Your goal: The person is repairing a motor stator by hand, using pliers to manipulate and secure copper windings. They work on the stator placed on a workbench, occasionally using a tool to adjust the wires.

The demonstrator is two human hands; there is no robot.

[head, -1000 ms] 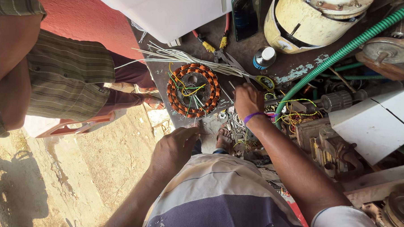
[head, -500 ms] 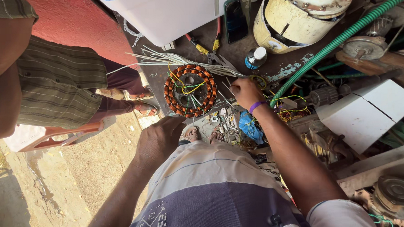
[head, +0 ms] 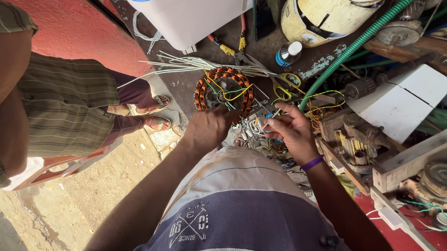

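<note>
A round motor stator (head: 223, 89) wound with copper wire lies on the dark workbench, with yellow and green leads across it. My left hand (head: 208, 128) rests at its near edge, fingers curled on the bench just below the windings. My right hand (head: 289, 129), with a purple band at the wrist, pinches a small bundle of thin wires beside a blue piece, just right of the stator. Whether the left hand grips anything is hidden by its own back.
Another person in a striped green shirt (head: 66, 103) sits at left, sandalled feet near the bench. Yellow-handled scissors (head: 282, 84), pliers (head: 235, 48), a white container (head: 190, 13), a cream motor housing (head: 323, 10), a green hose (head: 359, 41) and old motor parts (head: 353, 145) crowd the bench.
My right hand drew back from the stator's right edge toward me and now pinches small wires. My left hand moved up to the stator's near edge.
</note>
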